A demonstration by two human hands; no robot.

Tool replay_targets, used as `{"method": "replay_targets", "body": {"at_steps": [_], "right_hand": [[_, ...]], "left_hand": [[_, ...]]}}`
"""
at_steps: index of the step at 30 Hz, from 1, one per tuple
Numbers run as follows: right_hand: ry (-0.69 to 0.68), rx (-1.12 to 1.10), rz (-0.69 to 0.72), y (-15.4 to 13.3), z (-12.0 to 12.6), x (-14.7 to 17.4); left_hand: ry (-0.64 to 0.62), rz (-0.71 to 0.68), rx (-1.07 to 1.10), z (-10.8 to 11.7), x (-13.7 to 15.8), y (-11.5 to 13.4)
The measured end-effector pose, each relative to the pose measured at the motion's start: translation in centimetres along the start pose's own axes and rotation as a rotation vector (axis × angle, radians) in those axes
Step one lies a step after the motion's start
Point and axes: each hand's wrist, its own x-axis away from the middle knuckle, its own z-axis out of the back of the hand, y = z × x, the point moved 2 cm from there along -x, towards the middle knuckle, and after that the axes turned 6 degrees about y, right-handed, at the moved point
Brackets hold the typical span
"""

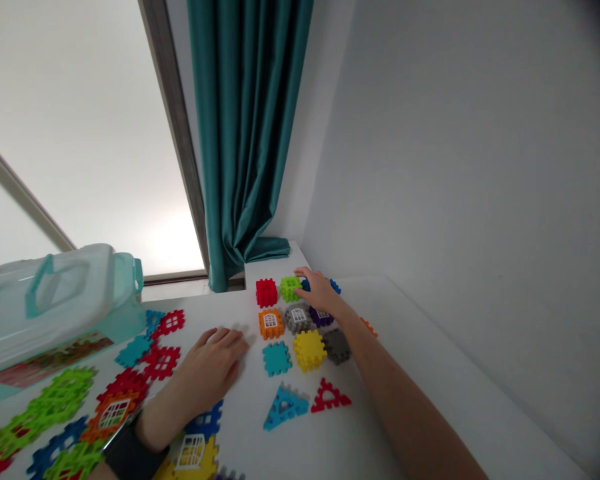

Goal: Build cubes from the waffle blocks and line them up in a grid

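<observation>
Right hand (320,293) at the far row of blocks, thumb and forefinger at the right side of the lime-green block (289,289); grip looks fairly narrow, can't tell if it's clasped on the block. A dark blue piece (335,287) shows just past the hand, partly covered. Left hand (219,361) palm down on the white tabletop (250,417), fingers stretched out, nothing seen in grip, dark watch (134,448) on wrist. Red block (267,293) left of the lime-green one. Next row nearer: orange block (271,323), gray block (298,318), purple block (322,317), all with white windows. Then teal block (277,359), yellow block (310,351), dark gray block (337,347). Nearest: blue triangle (281,416), red triangle (339,400), side by side, apart. Lidded clear-teal box (123,310) far left, loose flat pieces (63,400) in front.
</observation>
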Motion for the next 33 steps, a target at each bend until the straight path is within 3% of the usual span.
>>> {"method": "replay_targets", "body": {"at_steps": [10, 19, 26, 33], "right_hand": [[-0.038, -0.001, -0.002, -0.1, -0.1, 0.0], [-0.045, -0.002, -0.028, 0.2, -0.2, -0.1], [-0.025, -0.04, -0.033, 0.1, 0.5, 0.2], [-0.009, -0.096, 0.0, -2.0, 2.0, 1.3]], "left_hand": [[-0.023, 0.035, 0.02, -0.1, 0.0, 0.3], [-0.135, 0.065, -0.022, 0.0, -0.1, 0.6], [-0.099, 0.052, -0.015, -0.1, 0.0, 0.4], [-0.072, 0.023, -0.013, -0.4, 0.1, 0.1]]}}
